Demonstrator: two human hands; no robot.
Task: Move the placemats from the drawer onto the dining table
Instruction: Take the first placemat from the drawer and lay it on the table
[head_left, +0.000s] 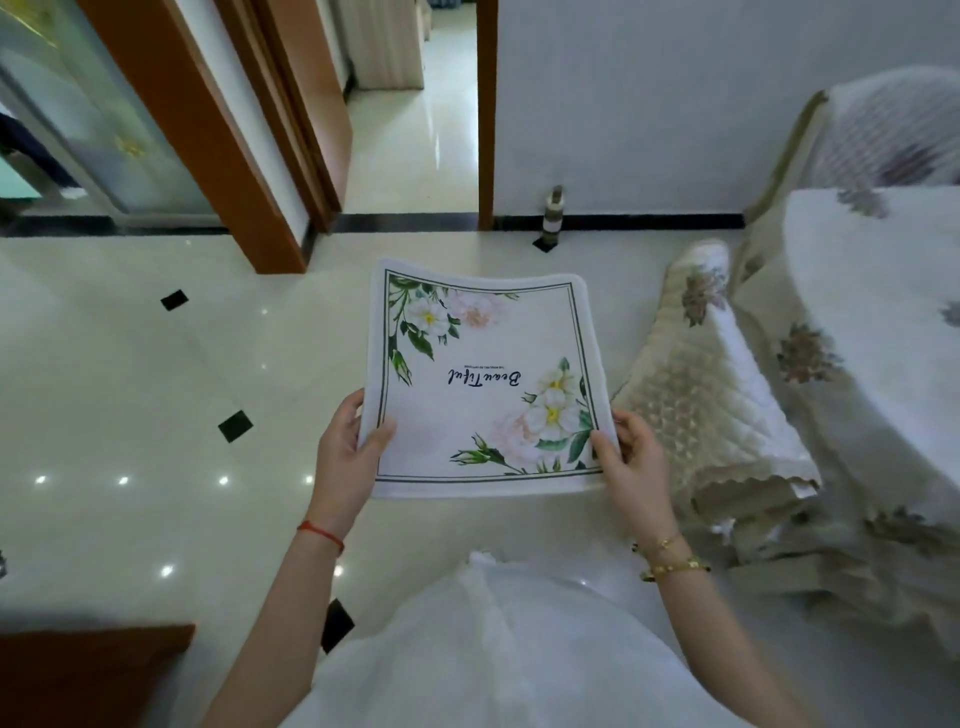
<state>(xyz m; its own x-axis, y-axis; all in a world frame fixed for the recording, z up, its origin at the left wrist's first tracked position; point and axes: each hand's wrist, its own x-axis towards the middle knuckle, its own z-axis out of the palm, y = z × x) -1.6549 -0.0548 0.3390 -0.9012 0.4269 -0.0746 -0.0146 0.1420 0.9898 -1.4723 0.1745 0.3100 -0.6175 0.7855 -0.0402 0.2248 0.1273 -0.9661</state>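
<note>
While you stand on the glossy cream floor (130, 415) with its small black diamond insets, your left hand (347, 451) and right hand (629, 453) hold the placemat (480, 384) out in front of you, in the air above the tiles. Each hand pinches a near corner, thumb on the printed face and fingers curled underneath. The placemat is white with a dark green line border, flower sprays at the far-left and near-right corners, and the word "Beautiful" reading upside down from your side; its far edge bows slightly upward. To your right the dining table (883, 322) wears a pale floral cloth that hangs over its edge, and a chair (722, 395) with a quilted cream cover stands just beside it, near the placemat's right edge. Ahead, an open doorway (415, 130) with a brown wooden frame leads to another tiled room, a small bottle (553, 215) stands against the white wall (675, 104), and a glass sliding door (78, 114) lies far left.
</note>
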